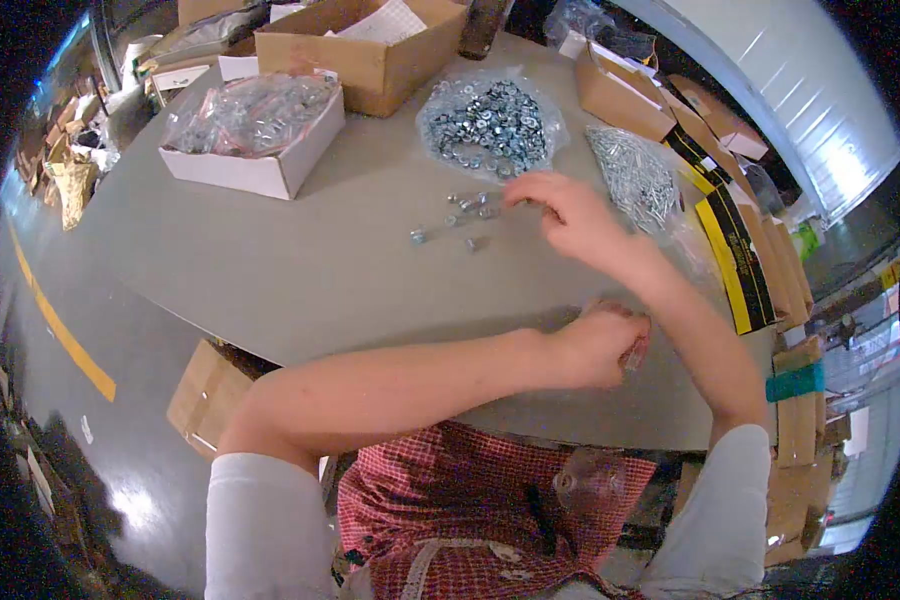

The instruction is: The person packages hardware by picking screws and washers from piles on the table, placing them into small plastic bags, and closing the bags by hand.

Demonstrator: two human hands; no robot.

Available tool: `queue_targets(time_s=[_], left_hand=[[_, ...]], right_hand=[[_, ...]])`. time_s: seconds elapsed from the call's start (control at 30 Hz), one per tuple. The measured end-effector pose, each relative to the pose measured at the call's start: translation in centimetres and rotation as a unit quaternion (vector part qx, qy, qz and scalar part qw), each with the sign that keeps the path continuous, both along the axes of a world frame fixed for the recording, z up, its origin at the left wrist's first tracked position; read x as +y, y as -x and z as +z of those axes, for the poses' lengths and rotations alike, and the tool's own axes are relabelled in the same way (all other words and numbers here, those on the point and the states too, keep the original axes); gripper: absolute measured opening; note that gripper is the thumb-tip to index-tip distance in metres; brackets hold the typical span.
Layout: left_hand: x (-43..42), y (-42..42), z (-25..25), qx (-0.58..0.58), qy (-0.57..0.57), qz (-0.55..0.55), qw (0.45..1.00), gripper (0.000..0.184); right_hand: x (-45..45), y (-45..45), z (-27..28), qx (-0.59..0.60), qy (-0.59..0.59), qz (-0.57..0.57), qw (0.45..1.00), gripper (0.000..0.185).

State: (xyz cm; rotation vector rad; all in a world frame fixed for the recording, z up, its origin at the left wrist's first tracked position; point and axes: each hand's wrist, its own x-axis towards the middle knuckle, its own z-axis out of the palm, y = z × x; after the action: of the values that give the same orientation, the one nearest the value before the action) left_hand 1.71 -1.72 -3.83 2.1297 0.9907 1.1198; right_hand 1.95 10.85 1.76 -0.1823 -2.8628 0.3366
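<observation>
My left hand (602,347) is closed near the front edge of the table, its fingers wrapped round what looks like a small clear plastic bag (634,353), mostly hidden by the hand. Farther forward, my right hand (560,212) reaches over the tabletop with fingers bent and thumb apart. Its fingertips are beside a loose group of small metal nuts or fasteners (470,207); nothing shows in its grasp. Two more pieces lie apart, one metal fastener (417,236) to the left and another (472,243) nearer me. Behind them sits an open clear bag of metal nuts (495,125).
A clear bag of screws (635,180) lies right of my right forearm. A white box (230,172) full of clear plastic bags stands at left, near a brown carton (360,70). Yellow-and-black boxes (735,255) line the right edge of the grey table (270,270).
</observation>
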Motion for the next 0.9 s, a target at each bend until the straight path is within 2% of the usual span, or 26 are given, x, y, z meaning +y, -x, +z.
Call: queue_targets(time_s=[0.07, 0.17, 0.27, 0.37, 0.47, 0.57, 0.67, 0.9], left_hand=[[-0.4, -0.5, 0.0, 0.017, 0.017, -0.010, 1.000, 0.036], [-1.2, -1.6, -0.5, -0.021, -0.044, -0.015, 0.999, 0.042], [-2.0, -1.7, 0.1, -0.042, -0.009, -0.045, 0.998, 0.043], [-2.2, -1.1, 1.0, -0.037, 0.062, -0.039, 0.997, 0.038], [-1.4, -1.1, 0.3, -0.070, 0.066, -0.021, 0.995, 0.032], [-1.4, -0.5, 0.9, -0.053, 0.090, -0.015, 0.994, 0.029], [-1.2, -0.8, 0.4, -0.061, 0.076, -0.016, 0.995, 0.029], [-1.2, -0.7, 0.6, -0.054, 0.086, -0.024, 0.995, 0.027]], right_hand=[[-0.1, -0.1, 0.4, -0.033, 0.111, -0.066, 0.991, 0.053], [-1.1, 0.5, 1.1, -0.081, 0.158, -0.079, 0.981, 0.057], [-1.5, 1.6, 0.5, -0.058, 0.069, 0.045, 0.995, 0.063], [-1.9, 2.8, 0.2, -0.053, 0.056, 0.073, 0.994, 0.063], [-2.7, 3.4, 0.7, -0.062, 0.104, 0.077, 0.990, 0.061], [-3.5, 4.0, 1.3, -0.099, 0.131, 0.076, 0.983, 0.055], [-3.5, 4.4, 0.9, -0.093, 0.082, 0.105, 0.987, 0.050], [-4.2, 4.1, 0.9, -0.063, 0.078, 0.120, 0.988, 0.046]])
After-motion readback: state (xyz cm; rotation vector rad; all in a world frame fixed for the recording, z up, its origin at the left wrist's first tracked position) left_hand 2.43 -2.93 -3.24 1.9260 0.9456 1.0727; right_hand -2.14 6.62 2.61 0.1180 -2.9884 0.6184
